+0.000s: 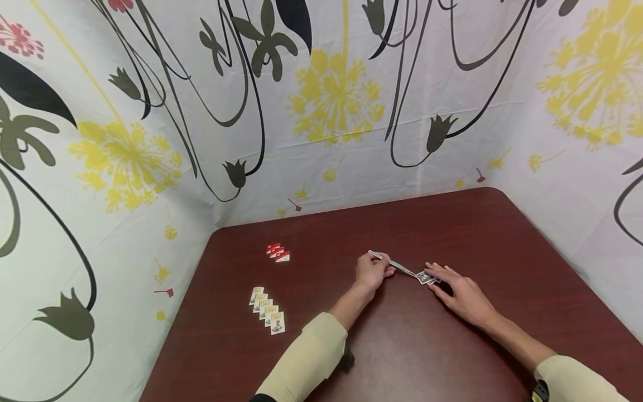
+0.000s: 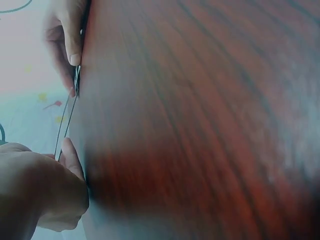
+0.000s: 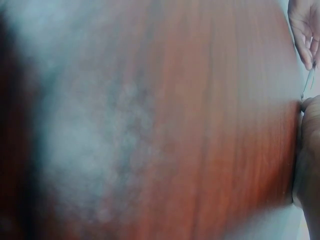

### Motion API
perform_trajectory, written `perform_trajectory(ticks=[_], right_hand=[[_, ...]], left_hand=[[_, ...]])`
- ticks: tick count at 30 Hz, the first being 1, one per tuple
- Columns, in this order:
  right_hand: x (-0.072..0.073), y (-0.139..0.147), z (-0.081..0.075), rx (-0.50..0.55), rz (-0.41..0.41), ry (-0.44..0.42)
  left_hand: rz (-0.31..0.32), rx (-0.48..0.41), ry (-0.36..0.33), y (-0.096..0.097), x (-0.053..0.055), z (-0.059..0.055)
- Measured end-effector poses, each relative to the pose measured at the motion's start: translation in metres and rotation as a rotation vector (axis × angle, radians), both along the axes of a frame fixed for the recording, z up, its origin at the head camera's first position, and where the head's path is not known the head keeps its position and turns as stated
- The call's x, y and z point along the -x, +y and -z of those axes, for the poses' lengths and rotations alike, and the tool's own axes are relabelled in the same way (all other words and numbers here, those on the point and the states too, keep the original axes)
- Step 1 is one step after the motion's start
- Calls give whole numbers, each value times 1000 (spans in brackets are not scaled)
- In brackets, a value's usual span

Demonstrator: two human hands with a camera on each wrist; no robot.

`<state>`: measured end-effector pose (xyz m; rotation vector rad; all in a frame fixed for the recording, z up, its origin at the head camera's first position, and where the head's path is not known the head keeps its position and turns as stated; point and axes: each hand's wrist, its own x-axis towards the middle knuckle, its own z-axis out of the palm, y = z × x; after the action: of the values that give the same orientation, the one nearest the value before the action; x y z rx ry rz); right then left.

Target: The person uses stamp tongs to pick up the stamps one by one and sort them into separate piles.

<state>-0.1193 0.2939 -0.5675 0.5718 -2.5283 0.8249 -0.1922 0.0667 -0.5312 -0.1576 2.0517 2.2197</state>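
Pinched in my left hand [image 1: 370, 272] is a pair of metal tweezers [image 1: 403, 269], slanting down to the right. Its tips meet the edge of some small grey-and-white stamp-like papers [image 1: 423, 277] on the table. My right hand [image 1: 464, 296] lies low beside them, its fairly straight fingers over their far part and its thumb along the near edge, so some of the papers are hidden. In the left wrist view the two thin legs of the tweezers [image 2: 69, 117] stand a little apart, between the left hand [image 2: 50, 185] and the right fingers [image 2: 74, 55].
On the left of the dark red table [image 1: 331, 234], several cream stamp-like papers [image 1: 266, 310] overlap in a slanting row. Beyond them lie overlapping red-and-white ones [image 1: 278, 252]. A white cloth with printed flowers [image 1: 281, 145] hangs around the table's back and sides.
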Motion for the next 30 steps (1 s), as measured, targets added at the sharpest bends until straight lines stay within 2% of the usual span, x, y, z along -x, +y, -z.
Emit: perform_trajectory(ticks=[5,10,18,23,30], right_hand=[[1,-2,0,-3,0,-3],[2,-2,0,1,1,-4],[1,-1,1,3,-4,3],[1,-2,1,-3,-5,-18],[2,-3,-1,11,1,-47]], left_hand=[[-46,-9,32,-2,1,2],[-100,0,63,-8,2,-1],[-133,4,45,-9,1,-1],[-127,11,52,-7,-5,0],[-59,10,82,-1,-15,0]])
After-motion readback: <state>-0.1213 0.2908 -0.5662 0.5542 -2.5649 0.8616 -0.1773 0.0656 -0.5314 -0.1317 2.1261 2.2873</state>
